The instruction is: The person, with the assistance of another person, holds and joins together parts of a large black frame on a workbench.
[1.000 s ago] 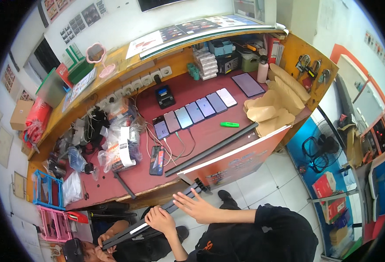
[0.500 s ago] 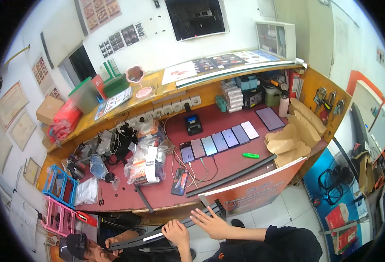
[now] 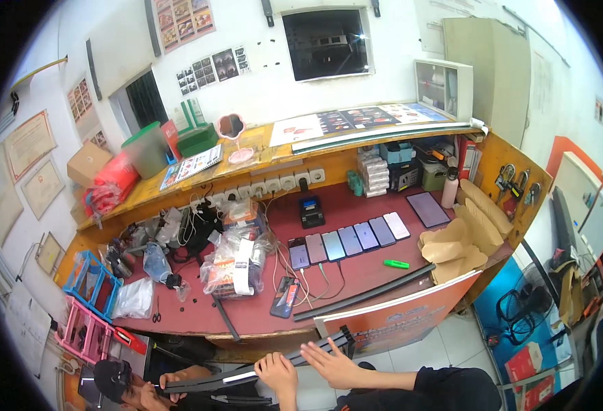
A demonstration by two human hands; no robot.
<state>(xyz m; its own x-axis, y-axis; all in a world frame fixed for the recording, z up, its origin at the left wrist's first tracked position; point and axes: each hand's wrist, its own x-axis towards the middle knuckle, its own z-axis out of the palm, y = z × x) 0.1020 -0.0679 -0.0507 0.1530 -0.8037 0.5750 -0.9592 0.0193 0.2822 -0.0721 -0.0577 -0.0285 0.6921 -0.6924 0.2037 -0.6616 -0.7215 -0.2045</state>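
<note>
A bundle of long black strips [image 3: 301, 357], with a short white stretch on its upper side, runs slanting along the front of the desk. My left hand [image 3: 276, 373] is curled over the bundle near its middle. Further right, my right hand [image 3: 330, 362] lies against the strips with its fingers stretched out and apart. The strips' far right end [image 3: 342, 338] sticks out past my right fingertips, close to an orange-printed board. At lower left, another person in a dark cap holds the opposite end with both hands [image 3: 178, 378].
Several phones [image 3: 349, 241] stand in a row on the red desktop [image 3: 356, 281], some with cables. Nearby are a green marker [image 3: 396, 264], a loose black strip [image 3: 370, 293] and plastic-wrapped packages [image 3: 236, 267]. The orange board [image 3: 404, 312] leans at the desk's front.
The view has tilted up a little, so the desk sits lower in the picture. Both my hands keep nearly the same places on the strips.
</note>
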